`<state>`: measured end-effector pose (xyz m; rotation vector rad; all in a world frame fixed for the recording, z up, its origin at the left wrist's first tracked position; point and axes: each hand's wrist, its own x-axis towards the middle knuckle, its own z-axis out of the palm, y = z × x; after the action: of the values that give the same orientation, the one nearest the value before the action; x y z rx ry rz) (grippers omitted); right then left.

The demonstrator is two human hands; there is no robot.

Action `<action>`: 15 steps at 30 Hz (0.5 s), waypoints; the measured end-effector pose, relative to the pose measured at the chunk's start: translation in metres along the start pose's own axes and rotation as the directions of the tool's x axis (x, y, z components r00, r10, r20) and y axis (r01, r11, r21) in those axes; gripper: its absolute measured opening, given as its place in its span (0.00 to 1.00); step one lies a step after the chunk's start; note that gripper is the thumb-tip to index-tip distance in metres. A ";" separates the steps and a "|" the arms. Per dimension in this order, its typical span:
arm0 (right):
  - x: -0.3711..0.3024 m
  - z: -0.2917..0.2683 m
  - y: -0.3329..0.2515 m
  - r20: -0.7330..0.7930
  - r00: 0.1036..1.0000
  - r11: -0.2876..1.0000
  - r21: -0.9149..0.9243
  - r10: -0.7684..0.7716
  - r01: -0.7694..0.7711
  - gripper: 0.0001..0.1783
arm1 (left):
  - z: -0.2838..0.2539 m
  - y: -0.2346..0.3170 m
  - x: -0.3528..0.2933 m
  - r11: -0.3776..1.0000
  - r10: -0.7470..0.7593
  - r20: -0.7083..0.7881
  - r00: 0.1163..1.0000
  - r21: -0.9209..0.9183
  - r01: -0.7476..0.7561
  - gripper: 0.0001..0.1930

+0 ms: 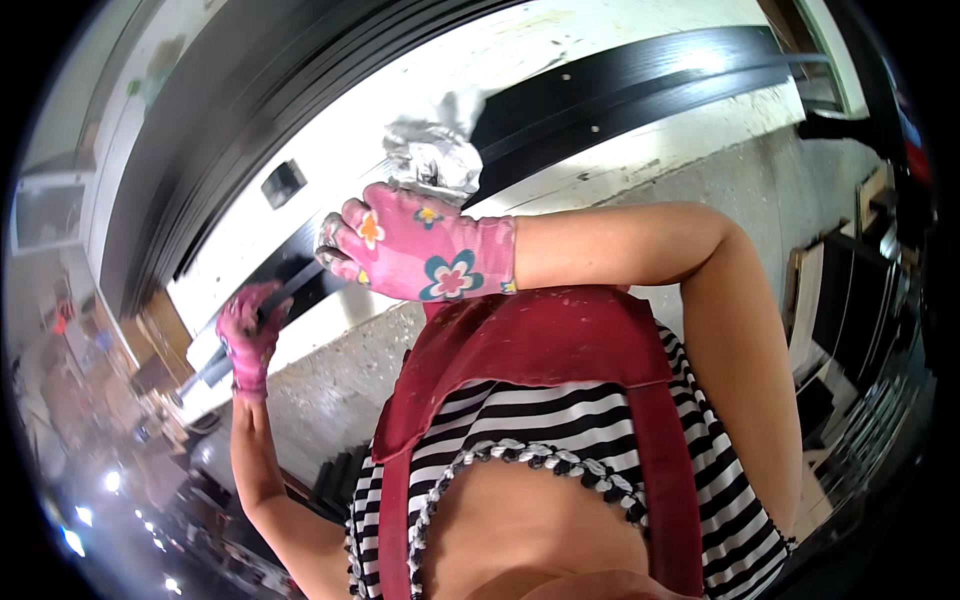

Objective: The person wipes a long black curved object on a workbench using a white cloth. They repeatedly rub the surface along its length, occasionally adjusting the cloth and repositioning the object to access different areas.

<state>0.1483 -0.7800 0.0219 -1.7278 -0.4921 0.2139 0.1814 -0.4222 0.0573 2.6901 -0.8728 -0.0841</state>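
Observation:
A long black board (640, 90) lies across the white work surface, with a narrow dark strip (305, 272) along its left part. At the left end, my left hand (250, 325), in a pink glove, closes around the strip. My right hand (415, 245), in a pink flowered glove with grey-stained fingertips, is over the middle of the board. Its fingers are curled, and whatever may be in them is hidden. Just beyond that hand rests a crumpled silvery wad (435, 160), touching or very near the board.
Several long black boards (240, 130) lie along the far side of the white work surface (600, 170). A small black block (283, 184) sits between them and my hands. Dark panels (855, 300) stand at the right. Grey floor (330, 375) shows below the work surface's near edge.

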 end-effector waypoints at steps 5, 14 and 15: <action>-0.054 -0.091 -0.005 -0.004 0.978 0.409 -0.909 -0.209 0.084 0.22 | -0.001 0.007 0.008 0.997 -0.067 0.015 0.998 -0.045 0.067 0.16; -0.136 -0.206 0.002 -0.378 0.924 0.120 -0.922 -0.066 -0.368 0.24 | -0.001 0.004 0.003 0.992 -0.124 0.045 0.991 -0.017 0.125 0.16; -0.127 -0.188 0.003 -0.464 0.885 0.225 -0.868 -0.048 -0.442 0.23 | -0.001 0.005 0.005 0.994 -0.112 0.038 0.993 0.000 0.112 0.16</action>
<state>0.1114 -1.0024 0.0444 -3.0329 0.0126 -0.4004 0.1830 -0.4283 0.0601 2.7428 -0.7316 -0.1616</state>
